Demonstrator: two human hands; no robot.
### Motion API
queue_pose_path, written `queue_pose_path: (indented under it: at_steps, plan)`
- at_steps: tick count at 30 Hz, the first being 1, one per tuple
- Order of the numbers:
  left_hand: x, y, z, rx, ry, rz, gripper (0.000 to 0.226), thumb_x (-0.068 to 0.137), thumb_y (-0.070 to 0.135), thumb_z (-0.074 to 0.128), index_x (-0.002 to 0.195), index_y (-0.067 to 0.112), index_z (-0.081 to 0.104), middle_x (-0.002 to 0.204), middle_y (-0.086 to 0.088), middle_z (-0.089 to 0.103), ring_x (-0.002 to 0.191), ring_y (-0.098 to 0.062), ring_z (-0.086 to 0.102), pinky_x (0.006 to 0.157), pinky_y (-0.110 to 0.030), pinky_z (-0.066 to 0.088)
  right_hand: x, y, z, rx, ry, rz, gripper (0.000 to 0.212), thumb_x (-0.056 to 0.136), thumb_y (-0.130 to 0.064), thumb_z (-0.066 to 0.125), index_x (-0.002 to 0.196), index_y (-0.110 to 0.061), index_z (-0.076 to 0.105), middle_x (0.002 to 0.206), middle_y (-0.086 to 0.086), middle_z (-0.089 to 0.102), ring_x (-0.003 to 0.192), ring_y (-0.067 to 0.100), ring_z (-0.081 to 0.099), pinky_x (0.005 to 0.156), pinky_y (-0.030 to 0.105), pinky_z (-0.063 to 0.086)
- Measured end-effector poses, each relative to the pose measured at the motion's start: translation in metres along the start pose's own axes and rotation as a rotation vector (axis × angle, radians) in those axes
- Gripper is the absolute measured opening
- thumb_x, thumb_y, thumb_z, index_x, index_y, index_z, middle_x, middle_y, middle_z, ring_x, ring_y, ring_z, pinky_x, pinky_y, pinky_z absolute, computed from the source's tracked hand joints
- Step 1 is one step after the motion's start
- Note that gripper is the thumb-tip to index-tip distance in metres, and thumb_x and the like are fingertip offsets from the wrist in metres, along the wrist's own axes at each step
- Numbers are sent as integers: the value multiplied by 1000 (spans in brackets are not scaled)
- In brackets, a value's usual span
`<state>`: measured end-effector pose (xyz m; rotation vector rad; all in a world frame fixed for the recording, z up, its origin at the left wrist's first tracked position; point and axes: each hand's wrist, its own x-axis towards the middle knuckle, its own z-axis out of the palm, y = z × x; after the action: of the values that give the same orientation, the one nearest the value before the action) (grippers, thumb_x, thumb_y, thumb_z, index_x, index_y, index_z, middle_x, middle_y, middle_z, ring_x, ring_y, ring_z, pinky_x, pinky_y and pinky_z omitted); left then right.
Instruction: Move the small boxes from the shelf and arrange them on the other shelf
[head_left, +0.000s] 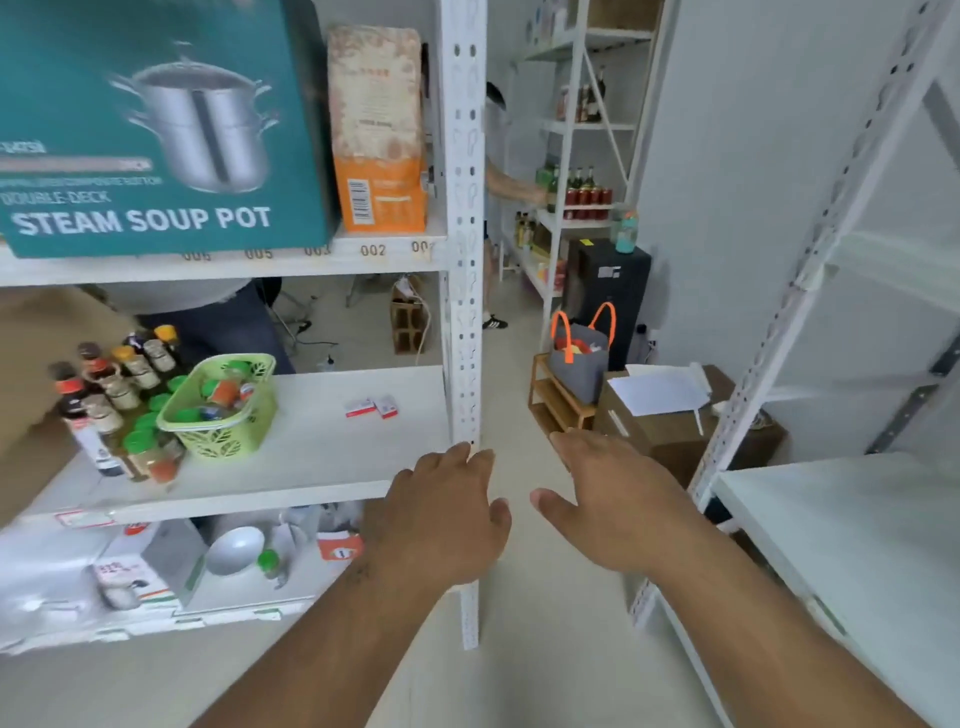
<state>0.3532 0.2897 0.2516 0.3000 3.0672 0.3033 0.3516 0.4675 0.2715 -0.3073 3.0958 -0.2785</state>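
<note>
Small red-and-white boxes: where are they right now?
Head view: the small red-and-white boxes lie on the left rack's white middle shelf, right of the green plastic basket, near the perforated upright post.

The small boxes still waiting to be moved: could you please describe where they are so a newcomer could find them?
Look at the left shelving unit's middle shelf. Right of the green basket, near the upright post, lie the small boxes, flat, red and white, side by side, the only flat packs there.

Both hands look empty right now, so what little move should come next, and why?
Probably reach the left hand forward to the small red-and-white boxes lying on the white middle shelf. Both it and the right hand are open and hold nothing, and the boxes lie beyond its fingertips, right of the green plastic basket.
</note>
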Motion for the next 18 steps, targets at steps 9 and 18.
queue_pose_path:
  at_steps: [9,18]
  plan:
    - [-36,-78,14,11,-14,-253,58,93,45,42,147,27,34,153,3,35,135,-26,38,104,-40,37,33,-62,50,93,-74,-159,52,91,-58,48,134,-29,48,131,-4,58,116,21,56,89,40,53]
    - [-6,-101,12,38,-7,-401,52,91,43,45,140,24,44,142,2,47,128,-26,46,101,-40,43,92,-61,72,154,-118,-221,45,89,-58,49,121,-27,51,119,-2,61,108,23,59,85,39,55]
